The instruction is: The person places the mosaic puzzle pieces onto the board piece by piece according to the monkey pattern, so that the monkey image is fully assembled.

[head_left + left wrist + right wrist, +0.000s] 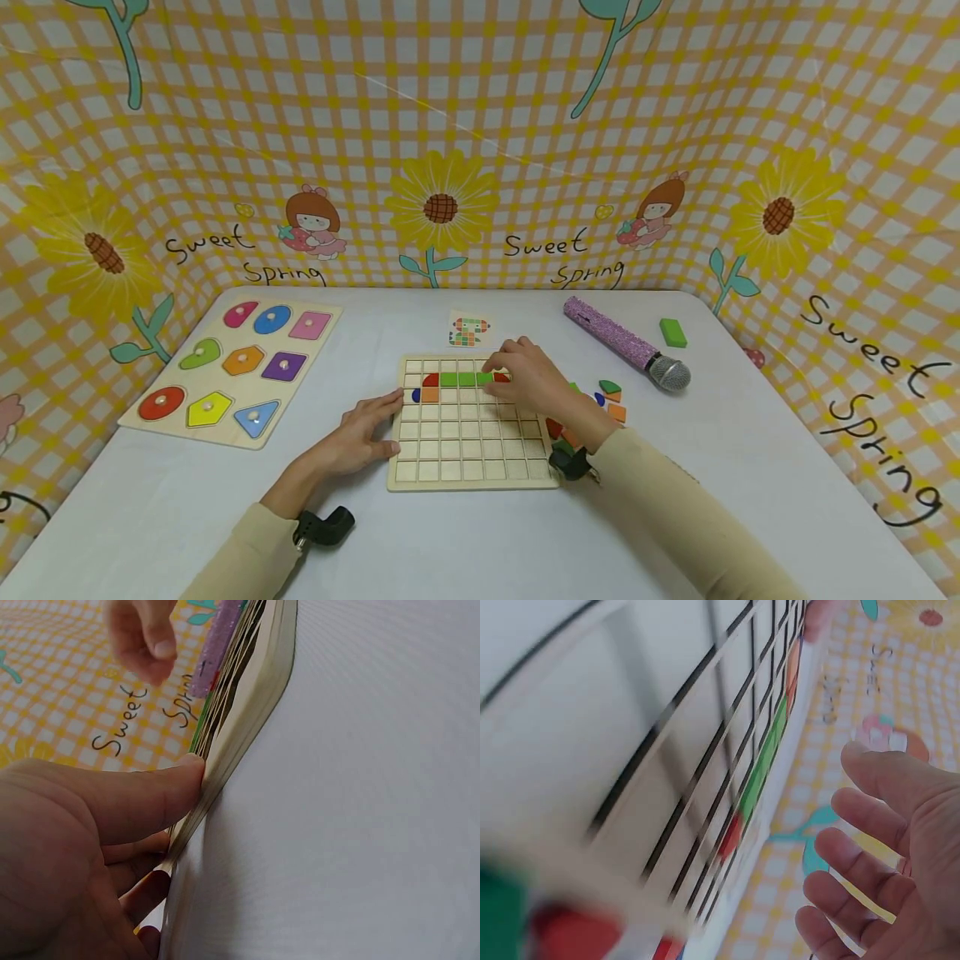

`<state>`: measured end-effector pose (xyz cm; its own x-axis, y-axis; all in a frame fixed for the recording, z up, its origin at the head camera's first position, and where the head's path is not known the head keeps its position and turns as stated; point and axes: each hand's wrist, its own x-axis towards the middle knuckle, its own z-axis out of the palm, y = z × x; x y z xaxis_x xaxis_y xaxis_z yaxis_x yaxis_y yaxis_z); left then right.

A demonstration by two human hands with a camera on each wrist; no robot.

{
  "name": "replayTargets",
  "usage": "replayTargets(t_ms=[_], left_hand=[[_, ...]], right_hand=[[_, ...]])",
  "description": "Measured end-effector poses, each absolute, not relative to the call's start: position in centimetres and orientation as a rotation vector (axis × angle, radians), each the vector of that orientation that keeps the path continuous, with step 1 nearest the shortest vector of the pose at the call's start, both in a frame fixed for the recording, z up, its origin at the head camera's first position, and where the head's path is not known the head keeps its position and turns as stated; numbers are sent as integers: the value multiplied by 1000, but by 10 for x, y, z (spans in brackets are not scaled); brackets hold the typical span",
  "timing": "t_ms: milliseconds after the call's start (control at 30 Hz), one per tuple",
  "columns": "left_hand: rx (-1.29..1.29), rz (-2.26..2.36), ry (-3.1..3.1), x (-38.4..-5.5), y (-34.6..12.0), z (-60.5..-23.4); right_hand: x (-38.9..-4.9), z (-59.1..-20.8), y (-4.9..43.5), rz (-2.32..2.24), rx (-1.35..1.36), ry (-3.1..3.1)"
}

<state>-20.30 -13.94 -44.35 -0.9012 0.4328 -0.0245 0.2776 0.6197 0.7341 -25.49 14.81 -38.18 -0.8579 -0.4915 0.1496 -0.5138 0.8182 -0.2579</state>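
On the smooth white table, a square board of pale wood lies flat in front of the person, its face cut into small squares by dark grooves. Taking that board as the dial's centre, with twelve at the far side, the left hand rests against the rim at nine o'clock, thumb and relaxed fingers touching the edge. The right hand hangs over the one o'clock corner, fingers loosely bent and spread apart. I see nothing in its grasp, though the close view of the board is blurred and I can't swear the fingertips clear every piece.

Toward twelve on the grid runs a row: a curved-cornered red piece, flat green pieces and another red piece partly under the hand. Below its eleven o'clock end sit a rounded blue piece and an orange square.

Loose coloured pieces are scattered by three o'clock. A small printed card lies at twelve; at two, a glittery purple microphone with a silvery mesh head, and a green block beyond. At ten is a knobbed shape puzzle.
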Motion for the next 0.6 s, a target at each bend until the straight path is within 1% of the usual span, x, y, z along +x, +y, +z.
replayTargets(t_ms=[333,433,600], left_hand=[[589,1151,2644,-203,-140,-444],[589,1153,2643,-203,-140,-444],[595,1159,2640,-203,-140,-445]], right_hand=[[-244,-387,227,471,676,-2932],[-243,-391,245,456,615,-2975],[-243,-397,268,425,595,-3007]])
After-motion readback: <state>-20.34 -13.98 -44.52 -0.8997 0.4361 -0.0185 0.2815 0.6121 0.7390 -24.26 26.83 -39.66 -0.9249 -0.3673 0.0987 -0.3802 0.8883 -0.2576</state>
